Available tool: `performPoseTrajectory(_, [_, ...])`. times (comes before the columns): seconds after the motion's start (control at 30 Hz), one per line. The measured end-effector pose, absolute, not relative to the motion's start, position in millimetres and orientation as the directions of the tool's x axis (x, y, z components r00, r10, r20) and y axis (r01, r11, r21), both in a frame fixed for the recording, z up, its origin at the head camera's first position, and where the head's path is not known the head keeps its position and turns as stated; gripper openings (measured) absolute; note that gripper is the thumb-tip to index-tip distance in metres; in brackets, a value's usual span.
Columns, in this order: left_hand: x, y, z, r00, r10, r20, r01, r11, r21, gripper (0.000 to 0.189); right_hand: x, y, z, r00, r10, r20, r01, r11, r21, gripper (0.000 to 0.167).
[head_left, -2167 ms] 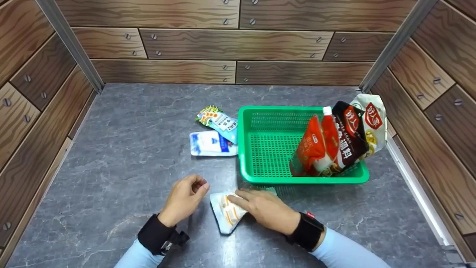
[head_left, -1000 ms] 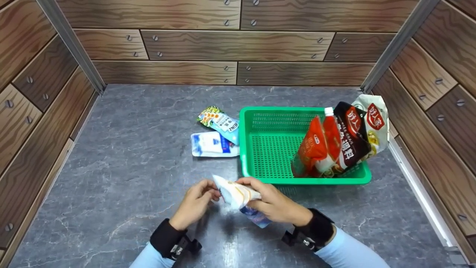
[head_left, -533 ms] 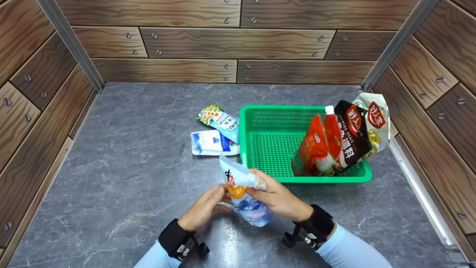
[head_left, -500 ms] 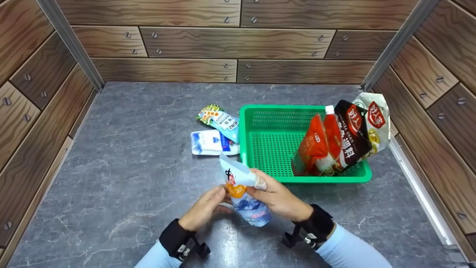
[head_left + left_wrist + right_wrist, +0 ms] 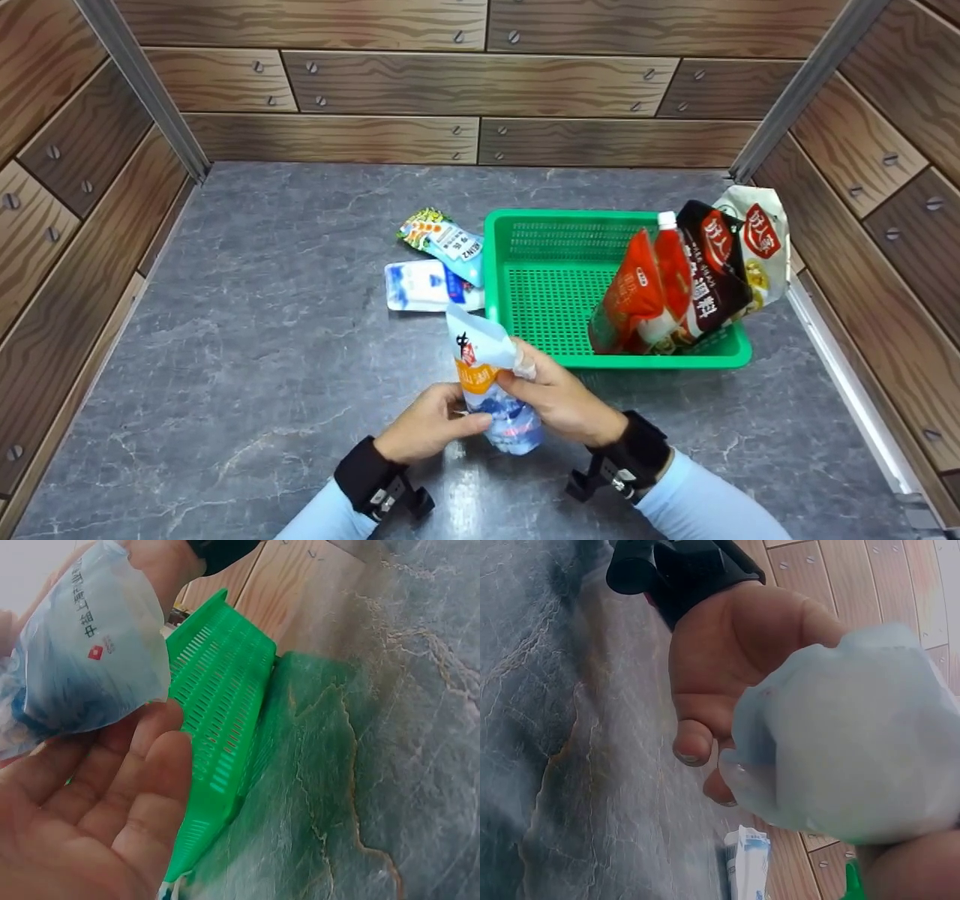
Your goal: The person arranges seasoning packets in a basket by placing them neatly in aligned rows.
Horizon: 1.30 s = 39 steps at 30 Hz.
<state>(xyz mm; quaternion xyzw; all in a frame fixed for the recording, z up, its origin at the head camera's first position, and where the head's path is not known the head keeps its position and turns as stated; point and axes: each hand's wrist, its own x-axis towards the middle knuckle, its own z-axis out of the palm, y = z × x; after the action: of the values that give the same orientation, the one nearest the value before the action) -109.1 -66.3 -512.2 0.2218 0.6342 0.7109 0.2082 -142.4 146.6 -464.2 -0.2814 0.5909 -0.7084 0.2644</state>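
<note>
A light-blue salt bag [image 5: 502, 405] with an orange band and dark-blue print is held tilted in front of the basket, top towards the upper left. My right hand [image 5: 570, 397] grips its right side, thumb across the front. My left hand [image 5: 429, 426] is at the lower left side, thumb on the front and fingers behind. In the left wrist view, the fingers [image 5: 161, 765] lie under the bag [image 5: 97, 645]. In the right wrist view, the pale bag [image 5: 862, 742] hides part of the hand behind it.
A green basket [image 5: 615, 362] holds a red pouch [image 5: 630, 300], a white-capped red pouch [image 5: 670, 262], a black seasoning bag [image 5: 712, 262] and a white bag [image 5: 761, 232] at its right end. Left of it lie a blue Heinz pouch [image 5: 454, 247] and a white-and-blue packet [image 5: 416, 286]. Plank-patterned walls enclose the tabletop.
The right hand has lifted the salt bag off the table and turned it so its printed front shows. My left hand has come in from the left and put its thumb on the bag.
</note>
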Motion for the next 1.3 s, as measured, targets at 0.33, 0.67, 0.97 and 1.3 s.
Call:
performPoseTrajectory(0.33, [-98,-63,-483,-0.866,0.491,0.092,0.089,-0.030,0.996,0.020,-143,147,-459,-0.721,-0.692,0.026,0.024,-0.062,-0.998,0.047])
performPoseTrajectory(0.67, [-87,-58,-472,-0.928,0.314,0.202,0.245,0.102,0.964,0.018,-145,152,-437,-0.743,-0.663,0.095,-0.148,0.025,-0.989,0.038])
performPoseTrajectory(0.97, [-83,-55,-465,-0.919,0.268,0.289,0.341,0.172,0.924,0.022,-146,153,-427,-0.869,-0.495,0.025,-0.040,0.021,-0.999,0.032])
performPoseTrajectory(1.3, [-84,-61,-460,-0.886,0.456,0.080,0.110,0.039,0.993,0.049,-150,156,-428,-0.810,-0.585,-0.028,0.138,-0.143,-0.980,0.034])
